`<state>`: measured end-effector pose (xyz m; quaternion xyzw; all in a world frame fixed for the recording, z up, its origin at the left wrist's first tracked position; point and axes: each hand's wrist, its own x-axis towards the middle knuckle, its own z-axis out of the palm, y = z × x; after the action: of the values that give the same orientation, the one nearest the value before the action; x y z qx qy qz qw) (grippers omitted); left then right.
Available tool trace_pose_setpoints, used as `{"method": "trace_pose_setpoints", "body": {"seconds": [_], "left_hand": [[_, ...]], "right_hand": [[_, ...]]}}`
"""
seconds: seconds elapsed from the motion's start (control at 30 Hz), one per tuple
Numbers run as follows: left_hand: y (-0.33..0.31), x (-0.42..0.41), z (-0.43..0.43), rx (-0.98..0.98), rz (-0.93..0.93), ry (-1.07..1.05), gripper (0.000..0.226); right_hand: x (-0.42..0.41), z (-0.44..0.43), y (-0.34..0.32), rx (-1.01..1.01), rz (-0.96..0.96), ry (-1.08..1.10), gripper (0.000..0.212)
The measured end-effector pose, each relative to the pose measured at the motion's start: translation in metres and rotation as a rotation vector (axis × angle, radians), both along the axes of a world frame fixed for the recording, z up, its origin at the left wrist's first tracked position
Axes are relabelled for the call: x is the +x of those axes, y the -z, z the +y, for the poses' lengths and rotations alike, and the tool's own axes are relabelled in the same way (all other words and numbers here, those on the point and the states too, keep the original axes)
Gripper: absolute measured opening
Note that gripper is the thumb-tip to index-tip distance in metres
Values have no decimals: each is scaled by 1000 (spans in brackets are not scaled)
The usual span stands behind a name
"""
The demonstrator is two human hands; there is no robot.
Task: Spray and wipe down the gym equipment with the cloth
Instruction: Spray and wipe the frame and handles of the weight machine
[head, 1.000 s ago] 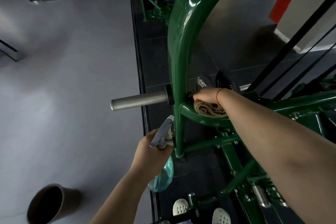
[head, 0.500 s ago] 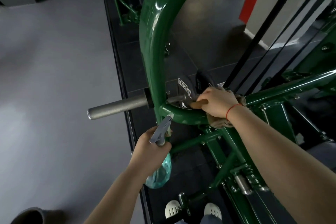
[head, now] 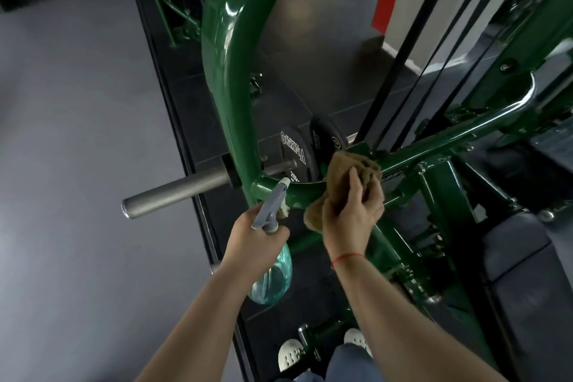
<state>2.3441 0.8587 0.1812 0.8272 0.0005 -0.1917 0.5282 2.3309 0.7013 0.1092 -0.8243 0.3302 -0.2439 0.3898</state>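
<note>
A glossy green machine frame [head: 226,49] arches up through the middle of the view. My right hand [head: 352,214] grips a brown cloth [head: 342,174] bunched against the frame's lower green bar, near a joint. My left hand [head: 257,237] holds a clear teal spray bottle [head: 274,276] by its neck, with the grey nozzle pointing up at the green bar just left of the cloth. The bottle's body hangs below my hand.
A grey knurled steel peg [head: 173,192] sticks out left from the frame. Black weight plates [head: 297,155] sit behind the bar. Black cables [head: 403,71] run up on the right, beside a dark padded seat [head: 524,257]. My white shoes [head: 290,353] stand on the black mat.
My right hand slid the cloth from the curved corner rightward along the green bar and turned over on top of it. The view shifted closer; the left hand kept the bottle in place.
</note>
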Motion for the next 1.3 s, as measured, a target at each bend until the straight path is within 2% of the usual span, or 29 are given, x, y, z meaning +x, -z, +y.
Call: {"method": "trace_pose_setpoints", "body": {"seconds": [0.1, 0.27, 0.4, 0.53, 0.67, 0.73, 0.8, 0.9, 0.97, 1.0, 1.07, 1.1, 1.13, 1.17, 1.2, 1.3], "left_hand": [[-1, 2, -2, 12, -37, -1, 36], [-2, 4, -10, 44, -60, 16, 40], [1, 5, -31, 35, -8, 23, 41], [0, 5, -54, 41, 2, 30, 39], [-2, 7, -76, 72, -29, 38, 32], [-6, 8, -90, 78, -27, 38, 30], [-9, 9, -101, 83, -22, 38, 32], [-14, 11, -115, 124, -8, 45, 34], [-16, 12, -124, 141, 18, 51, 48], [-17, 12, -129, 147, 23, 55, 53], [-16, 12, -140, 173, 7, 61, 47], [-12, 12, -149, 175, 5, 67, 34], [-11, 11, -156, 185, 0, 62, 19], [-10, 11, -164, 202, 14, 58, 16], [-8, 9, -173, 214, 24, 67, 18], [-5, 5, -199, 233, 36, 145, 20]], "right_hand": [[-11, 28, 18, -87, -101, -105, 56], [-3, 2, 17, -91, -201, -28, 33], [10, -64, 6, 100, -185, 130, 40], [23, -139, -8, 258, -81, 270, 52], [23, -135, -4, 304, -95, 267, 59], [23, -114, 1, 448, -115, 315, 64], [23, -95, 4, 686, -98, 329, 64], [15, -85, 6, 960, -33, 306, 53], [10, -97, 6, 982, -65, 274, 52], [10, -106, 11, 970, -82, 275, 59], [9, -134, 17, 945, -90, 281, 69], [7, -149, 7, 946, -93, 261, 61], [4, -160, -5, 945, -94, 245, 42], [0, -171, -13, 937, -90, 225, 23], [-5, -181, -18, 921, -80, 202, 17], [-28, -208, -22, 913, -72, 112, 20]]}}
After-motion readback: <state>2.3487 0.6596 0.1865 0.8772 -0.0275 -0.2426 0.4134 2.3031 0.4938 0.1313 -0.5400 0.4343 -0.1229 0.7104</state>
